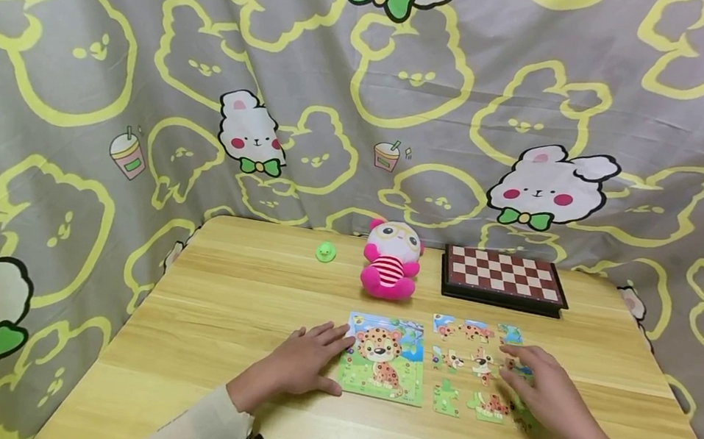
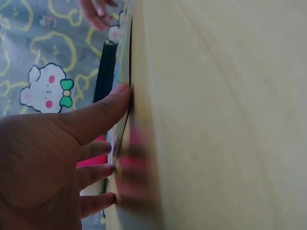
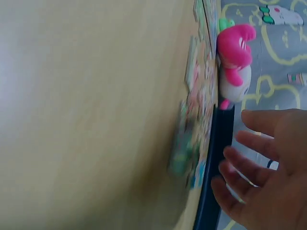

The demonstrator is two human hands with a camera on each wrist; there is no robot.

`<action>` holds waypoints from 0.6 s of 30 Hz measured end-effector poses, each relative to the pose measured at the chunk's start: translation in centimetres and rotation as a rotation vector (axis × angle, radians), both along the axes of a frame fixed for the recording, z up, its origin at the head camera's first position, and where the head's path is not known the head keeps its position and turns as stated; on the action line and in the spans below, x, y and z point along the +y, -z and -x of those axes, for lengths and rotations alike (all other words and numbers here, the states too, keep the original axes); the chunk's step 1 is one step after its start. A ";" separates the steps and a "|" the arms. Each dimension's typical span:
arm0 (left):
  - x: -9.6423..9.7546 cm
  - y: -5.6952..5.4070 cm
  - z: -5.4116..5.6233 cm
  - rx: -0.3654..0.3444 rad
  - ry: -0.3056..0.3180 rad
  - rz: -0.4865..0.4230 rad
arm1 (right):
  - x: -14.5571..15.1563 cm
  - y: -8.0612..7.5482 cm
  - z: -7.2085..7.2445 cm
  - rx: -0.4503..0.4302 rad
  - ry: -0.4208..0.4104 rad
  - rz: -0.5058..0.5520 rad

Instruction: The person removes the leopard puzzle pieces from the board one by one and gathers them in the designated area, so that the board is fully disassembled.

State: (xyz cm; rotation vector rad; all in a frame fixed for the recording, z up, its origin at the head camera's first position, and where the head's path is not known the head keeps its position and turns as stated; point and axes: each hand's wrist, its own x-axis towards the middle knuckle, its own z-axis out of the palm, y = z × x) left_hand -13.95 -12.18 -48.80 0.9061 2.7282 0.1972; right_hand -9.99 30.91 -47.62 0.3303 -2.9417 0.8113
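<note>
A square picture board (image 1: 381, 363) with a cartoon leopard in a meadow lies flat on the table. My left hand (image 1: 305, 360) rests at its left side, fingers spread and fairly straight, the thumb near the lower left corner. In the left wrist view the thumb (image 2: 103, 109) and fingertips meet the board's edge. To the right of the board, loose jigsaw pieces (image 1: 490, 407) lie apart in rows, showing parts of a leopard too. My right hand (image 1: 542, 385) is over the right-hand pieces and hides some of them. Its fingers (image 3: 247, 165) are spread, with nothing between them.
Behind the board sits a pink and white plush panda (image 1: 389, 272), with a small green duck-like toy (image 1: 325, 252) to its left. A checkered game box (image 1: 505, 277) lies at the back right. A patterned grey curtain (image 1: 343, 85) surrounds the wooden table (image 1: 217, 283).
</note>
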 end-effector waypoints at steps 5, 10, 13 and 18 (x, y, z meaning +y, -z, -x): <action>0.2 -0.3 0.1 -0.008 -0.002 -0.005 | -1.9 -0.3 1.3 0.113 -0.004 -0.107; 0.2 -0.5 0.3 0.010 -0.005 -0.019 | -3.5 -0.5 2.7 0.153 0.016 -0.176; 0.2 -0.7 0.7 0.044 -0.027 -0.030 | -4.3 -0.6 3.4 0.128 0.032 -0.210; 0.0 -1.1 1.8 0.129 -0.132 -0.030 | -5.1 -0.5 4.2 0.079 0.054 -0.245</action>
